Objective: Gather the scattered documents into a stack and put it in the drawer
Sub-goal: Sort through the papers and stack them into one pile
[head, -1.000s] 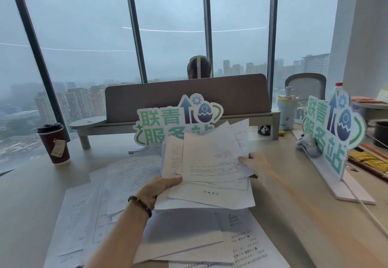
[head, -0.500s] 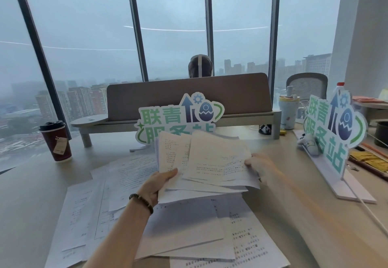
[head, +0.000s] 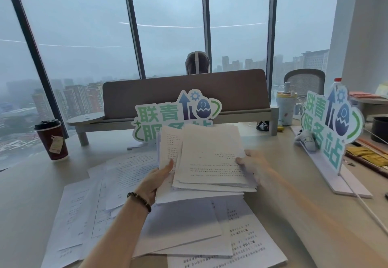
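Documents, a loose fan of white printed sheets [head: 207, 158], are pinched at both side edges between left hand [head: 156, 180] and blurred right hand [head: 255, 164], above more white sheets [head: 117, 186] scattered toward the beige table's [head: 27, 183] near-left edge.

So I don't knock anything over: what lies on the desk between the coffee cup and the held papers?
In the head view, only loose sheets lie between coffee cup and papers.

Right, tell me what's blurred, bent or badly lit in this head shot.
Head view: the right hand and its forearm smear with motion blur, while the left hand and the held sheaf of white printed papers stay fairly sharp; the wide-angle lens bows the dark window mullions; light is flat, grey, overcast, with faint streak reflections across the window glass.
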{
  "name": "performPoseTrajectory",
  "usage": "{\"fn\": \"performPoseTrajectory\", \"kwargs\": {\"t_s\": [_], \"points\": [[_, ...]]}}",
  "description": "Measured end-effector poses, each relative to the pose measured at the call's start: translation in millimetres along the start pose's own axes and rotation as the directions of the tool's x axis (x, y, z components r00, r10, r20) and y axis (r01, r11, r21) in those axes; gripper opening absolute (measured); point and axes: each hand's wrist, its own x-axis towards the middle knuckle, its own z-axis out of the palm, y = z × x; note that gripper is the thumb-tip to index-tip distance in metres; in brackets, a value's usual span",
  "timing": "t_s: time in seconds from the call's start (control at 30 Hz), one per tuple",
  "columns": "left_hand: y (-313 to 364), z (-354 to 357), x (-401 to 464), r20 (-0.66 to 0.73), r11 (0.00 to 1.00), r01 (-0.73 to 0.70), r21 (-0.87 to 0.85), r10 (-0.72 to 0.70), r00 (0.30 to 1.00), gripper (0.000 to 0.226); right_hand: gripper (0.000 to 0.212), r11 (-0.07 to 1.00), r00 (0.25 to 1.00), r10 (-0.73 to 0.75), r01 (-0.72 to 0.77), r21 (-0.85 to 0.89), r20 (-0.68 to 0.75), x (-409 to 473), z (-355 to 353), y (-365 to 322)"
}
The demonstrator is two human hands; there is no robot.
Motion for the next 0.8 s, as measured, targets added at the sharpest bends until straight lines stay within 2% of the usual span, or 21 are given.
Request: {"fn": "performPoseTrajectory", "kwargs": {"t_s": [0.17,0.23,0.37,0.53,0.67,0.77,0.8], "points": [[0.9,2.0,-3.3,0.050,1.000,-0.010,-0.021,0.011,0.999,0.041,0.020,1.000,0.998,-0.003,0.005,-0.031,0.055,-12.9,4.2,-7.4],[0.2,2.4,-4.2,0.050,1.000,-0.007,-0.030,0.009,0.999,0.049,0.025,1.000,0.996,0.004,-0.007,0.026,0.090,-14.8,9.0,-8.3],[-1.5,3.9,-7.1,0.057,0.999,0.027,-0.036,-0.025,0.998,0.051,0.021,0.998,0.994,-0.012,0.006,0.055,0.111,-21.5,21.4,-9.0],[-0.5,6.3,-10.4,0.096,1.000,0.001,-0.016,0.001,0.995,0.038,0.026,0.996,0.981,-0.033,0.016,0.088,0.190,-32.8,32.1,-8.8],[2.6,6.3,-9.1,0.042,0.998,-0.068,0.007,0.068,0.997,0.040,0.043,0.979,0.975,-0.175,0.157,0.132,0.138,-43.9,31.6,-19.4],[6.2,7.0,-9.0,-0.030,0.990,-0.144,0.015,0.144,0.989,0.061,0.055,0.937,0.929,-0.349,0.347,0.041,0.123,-52.1,28.8,-28.6],[8.0,8.4,-9.1,-0.042,0.982,-0.183,0.037,0.184,0.982,0.060,0.060,0.915,0.909,-0.403,0.405,0.004,0.108,-53.7,28.5,-30.7]]}}
